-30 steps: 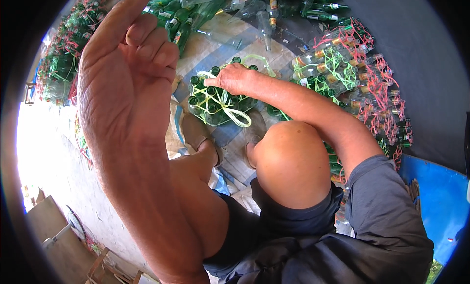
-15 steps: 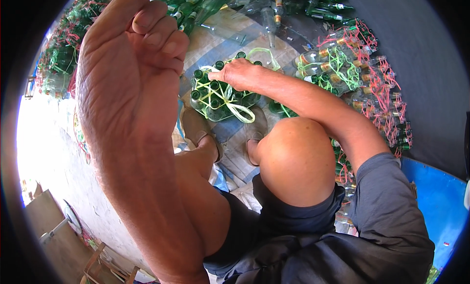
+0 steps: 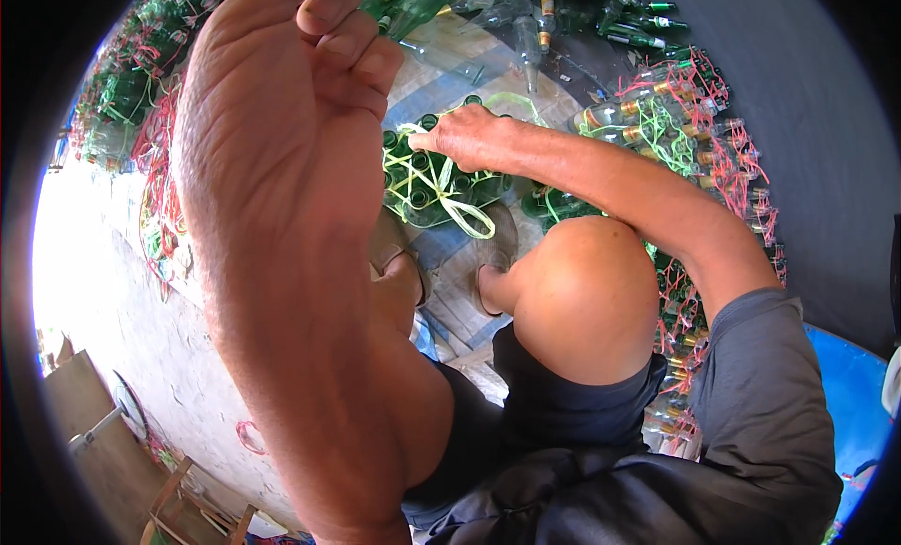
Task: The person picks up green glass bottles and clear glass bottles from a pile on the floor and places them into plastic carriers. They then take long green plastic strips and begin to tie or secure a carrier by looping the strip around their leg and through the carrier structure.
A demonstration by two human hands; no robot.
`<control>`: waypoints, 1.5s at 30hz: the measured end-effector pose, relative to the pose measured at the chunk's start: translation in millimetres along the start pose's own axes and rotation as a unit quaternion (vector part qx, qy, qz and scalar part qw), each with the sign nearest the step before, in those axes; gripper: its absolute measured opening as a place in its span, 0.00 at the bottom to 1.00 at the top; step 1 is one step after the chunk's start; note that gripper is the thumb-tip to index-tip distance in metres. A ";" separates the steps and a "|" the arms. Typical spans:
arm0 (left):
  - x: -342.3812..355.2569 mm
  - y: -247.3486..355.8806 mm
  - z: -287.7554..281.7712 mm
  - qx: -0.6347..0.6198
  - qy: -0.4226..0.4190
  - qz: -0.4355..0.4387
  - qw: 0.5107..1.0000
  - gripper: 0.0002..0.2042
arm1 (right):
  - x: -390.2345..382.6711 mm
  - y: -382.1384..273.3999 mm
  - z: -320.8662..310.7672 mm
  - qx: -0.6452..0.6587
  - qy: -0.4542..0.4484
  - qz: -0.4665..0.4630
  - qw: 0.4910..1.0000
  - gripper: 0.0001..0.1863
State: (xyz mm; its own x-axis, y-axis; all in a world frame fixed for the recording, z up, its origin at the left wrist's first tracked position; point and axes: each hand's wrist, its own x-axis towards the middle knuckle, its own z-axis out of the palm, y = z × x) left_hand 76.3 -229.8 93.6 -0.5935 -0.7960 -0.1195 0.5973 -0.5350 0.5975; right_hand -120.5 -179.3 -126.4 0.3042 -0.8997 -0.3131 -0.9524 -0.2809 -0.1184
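Green glass bottles (image 3: 419, 199) stand in a bundle on the floor between my feet, laced across their necks with yellow-green plastic string (image 3: 466, 216) that ends in a loose loop at the near side. My right hand (image 3: 469, 137) rests on top of the bundle, fingers closed on the string among the bottle necks; its fingertips are partly hidden. Raised close before me, my left hand (image 3: 291, 122) covers the bundle's left edge. Its fingers are curled in, and the index finger runs toward the top edge. Whatever they hold is out of sight.
Loose bottles (image 3: 413, 10) lie at the far side. Tied bottle bundles (image 3: 694, 122) line the right, beside a dark wall (image 3: 807, 169). More bundles (image 3: 131, 94) and red string (image 3: 161, 198) lie at the left. A fan (image 3: 131, 409) and a blue panel (image 3: 849, 385) are nearer.
My left hand has shifted to the right in view and now hides more of the bundle's left side. My right hand stays on the bottles. The whole view has turned slightly.
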 end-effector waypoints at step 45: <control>102.7 -46.0 -55.5 0.205 -0.017 -0.068 0.976 0.05 | -594.4 -126.7 -210.5 0.145 -0.044 0.488 0.860 0.35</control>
State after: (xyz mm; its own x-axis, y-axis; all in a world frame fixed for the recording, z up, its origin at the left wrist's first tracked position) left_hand 17.9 -302.7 9.8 -0.6745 -0.7116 -0.1967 0.2502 -0.4710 0.8459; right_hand -184.5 320.8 273.1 -0.6244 -0.6273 -0.4654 -0.7143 0.6997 0.0152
